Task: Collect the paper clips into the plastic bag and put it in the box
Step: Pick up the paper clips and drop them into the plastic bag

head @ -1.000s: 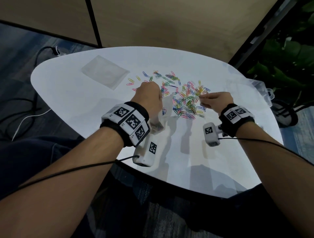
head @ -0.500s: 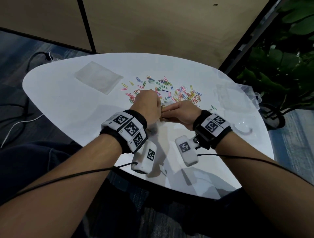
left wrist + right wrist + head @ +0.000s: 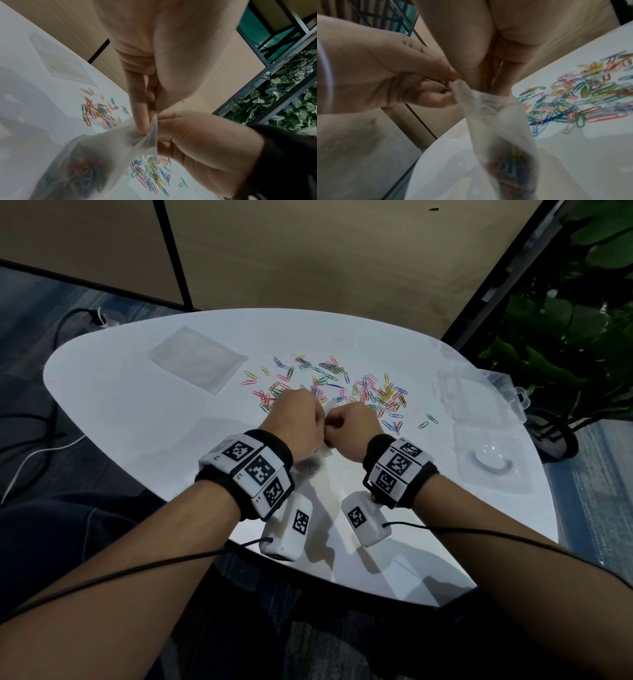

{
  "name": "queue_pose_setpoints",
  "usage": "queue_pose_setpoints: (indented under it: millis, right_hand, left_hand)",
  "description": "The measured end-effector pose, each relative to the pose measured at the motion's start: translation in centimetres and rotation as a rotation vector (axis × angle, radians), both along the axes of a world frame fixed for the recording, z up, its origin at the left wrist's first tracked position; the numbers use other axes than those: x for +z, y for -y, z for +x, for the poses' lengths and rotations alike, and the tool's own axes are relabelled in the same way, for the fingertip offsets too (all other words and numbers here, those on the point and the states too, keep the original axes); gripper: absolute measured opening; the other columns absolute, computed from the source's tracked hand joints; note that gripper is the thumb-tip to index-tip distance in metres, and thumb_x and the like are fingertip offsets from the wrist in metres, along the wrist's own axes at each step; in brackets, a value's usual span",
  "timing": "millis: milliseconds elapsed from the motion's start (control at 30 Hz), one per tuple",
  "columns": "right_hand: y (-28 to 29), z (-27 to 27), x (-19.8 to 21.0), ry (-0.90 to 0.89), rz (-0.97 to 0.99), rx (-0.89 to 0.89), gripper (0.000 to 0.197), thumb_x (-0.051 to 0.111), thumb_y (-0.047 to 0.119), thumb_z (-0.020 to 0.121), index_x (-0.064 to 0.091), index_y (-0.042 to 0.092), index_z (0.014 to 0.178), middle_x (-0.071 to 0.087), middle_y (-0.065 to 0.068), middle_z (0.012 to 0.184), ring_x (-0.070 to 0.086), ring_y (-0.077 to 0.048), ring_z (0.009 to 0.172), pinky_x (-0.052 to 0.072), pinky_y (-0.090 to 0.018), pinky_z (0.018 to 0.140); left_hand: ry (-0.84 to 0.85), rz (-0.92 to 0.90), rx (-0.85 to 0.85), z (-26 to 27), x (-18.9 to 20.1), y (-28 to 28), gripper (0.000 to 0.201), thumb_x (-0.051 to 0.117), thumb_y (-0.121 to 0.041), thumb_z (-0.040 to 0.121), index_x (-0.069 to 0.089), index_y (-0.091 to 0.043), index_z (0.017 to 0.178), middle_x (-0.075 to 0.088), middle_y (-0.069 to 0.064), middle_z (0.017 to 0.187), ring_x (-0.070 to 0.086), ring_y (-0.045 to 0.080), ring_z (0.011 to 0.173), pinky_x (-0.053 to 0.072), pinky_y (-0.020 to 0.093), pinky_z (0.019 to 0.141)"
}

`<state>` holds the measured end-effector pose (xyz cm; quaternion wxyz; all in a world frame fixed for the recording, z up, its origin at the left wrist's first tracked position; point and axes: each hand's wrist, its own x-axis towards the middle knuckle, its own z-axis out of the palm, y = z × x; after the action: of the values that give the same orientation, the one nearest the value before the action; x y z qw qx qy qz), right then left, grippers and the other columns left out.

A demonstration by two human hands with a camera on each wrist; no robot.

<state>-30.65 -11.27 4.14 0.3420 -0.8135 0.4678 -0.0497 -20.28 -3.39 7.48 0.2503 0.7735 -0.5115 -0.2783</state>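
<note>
Many coloured paper clips [image 3: 342, 386] lie scattered on the white table [image 3: 144, 419]. My left hand [image 3: 306, 414] pinches the rim of a small clear plastic bag [image 3: 496, 125] and holds it above the table. A clump of clips [image 3: 82, 171] shows through the bag's bottom. My right hand [image 3: 340, 421] is against the left. Its bunched fingertips [image 3: 500, 79] reach into the bag's mouth as if round a pinch of clips, which the bag hides. The clear plastic box [image 3: 467, 402] stands open at the right, its lid [image 3: 489, 463] nearer me.
A flat stack of spare clear bags [image 3: 198, 359] lies at the table's far left. Cables [image 3: 41, 446] run over the floor on the left, and a potted plant [image 3: 565, 354] stands beyond the right edge. The near table edge [image 3: 342, 583] is just under my wrists.
My right hand left the clip pile and came left to the bag's mouth beside my left hand. The left hand stayed on the bag.
</note>
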Motion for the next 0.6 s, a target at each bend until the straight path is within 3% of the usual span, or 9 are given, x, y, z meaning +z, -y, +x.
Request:
queue_pose_setpoints:
  millis: [100,200,267,333,400,467,533,600]
  right_hand:
    - [-0.3,0.1,0.0,-0.005,0.060,0.050,0.026,0.052,-0.001,0.081,0.063,0.022,0.073,0.056,0.004,0.062,0.051,-0.014,0.058,0.037,-0.019,0.054]
    - [0.5,-0.5,0.4,0.063,0.148,0.117,0.026,0.061,0.001,0.078,0.072,0.025,0.079,0.067,0.005,0.066,0.064,-0.014,0.062,0.054,-0.025,0.062]
    - [1.6,-1.2,0.9,0.180,0.324,0.094,0.019,0.069,0.002,0.080,0.075,0.017,0.090,0.076,-0.008,0.082,0.074,-0.022,0.077,0.060,-0.034,0.075]
    - [3.3,-2.4,1.0,0.320,0.517,-0.019,0.014,0.066,-0.003,0.086,0.073,0.005,0.095,0.075,-0.018,0.091,0.073,-0.027,0.082,0.061,-0.039,0.077]
    - [5.8,-4.3,0.1,0.311,0.481,-0.128,0.014,0.068,-0.001,0.086,0.073,0.005,0.098,0.074,-0.016,0.092,0.072,-0.031,0.088,0.060,-0.043,0.080]
    - [8.4,-6.3,-1.9,-0.027,0.213,-0.146,0.030,0.076,0.015,0.083,0.069,0.014,0.112,0.071,-0.005,0.105,0.068,-0.030,0.103,0.054,-0.043,0.095]
    - [9.6,-8.0,-4.0,-0.475,-0.041,-0.043,0.064,0.075,0.033,0.083,0.049,0.018,0.139,0.055,-0.004,0.137,0.051,-0.026,0.129,0.038,-0.037,0.111]
    - [9.6,-8.7,-5.9,-0.587,-0.075,0.042,0.079,0.067,0.036,0.089,0.026,0.017,0.153,0.035,-0.008,0.155,0.035,-0.026,0.142,0.029,-0.036,0.115]
  left_hand:
    - [0.008,0.003,0.029,0.3,0.0,0.1,0.029,0.053,-0.003,0.089,0.072,-0.007,0.067,0.072,0.017,0.074,0.072,0.033,0.076,0.061,0.039,0.077]
    - [0.012,0.010,0.044,0.6,0.1,0.0,0.038,0.054,-0.002,0.087,0.058,-0.015,0.052,0.069,0.015,0.069,0.072,0.032,0.075,0.061,0.039,0.077]
    - [0.001,0.020,0.058,1.0,0.0,0.0,0.036,0.054,-0.003,0.087,0.058,-0.017,0.054,0.071,0.015,0.071,0.073,0.032,0.076,0.061,0.040,0.079]
    - [-0.008,0.020,0.072,1.2,0.0,0.0,0.037,0.054,-0.003,0.089,0.058,-0.017,0.055,0.072,0.015,0.075,0.074,0.032,0.078,0.062,0.042,0.079]
    - [-0.016,0.024,0.074,1.3,0.1,0.0,0.032,0.056,-0.003,0.091,0.066,-0.014,0.063,0.075,0.015,0.082,0.075,0.030,0.077,0.062,0.040,0.079]
    - [-0.018,0.032,0.072,1.4,0.3,-0.1,0.027,0.057,-0.003,0.092,0.068,-0.013,0.069,0.076,0.014,0.086,0.075,0.028,0.078,0.062,0.037,0.080]
    - [-0.016,0.042,0.071,1.6,0.4,-0.2,0.032,0.057,-0.002,0.091,0.065,-0.012,0.062,0.075,0.017,0.084,0.075,0.028,0.079,0.062,0.034,0.079]
    - [-0.006,0.045,0.067,1.8,0.4,-0.4,0.027,0.053,0.001,0.089,0.060,-0.003,0.063,0.068,0.021,0.082,0.075,0.030,0.081,0.057,0.031,0.073]
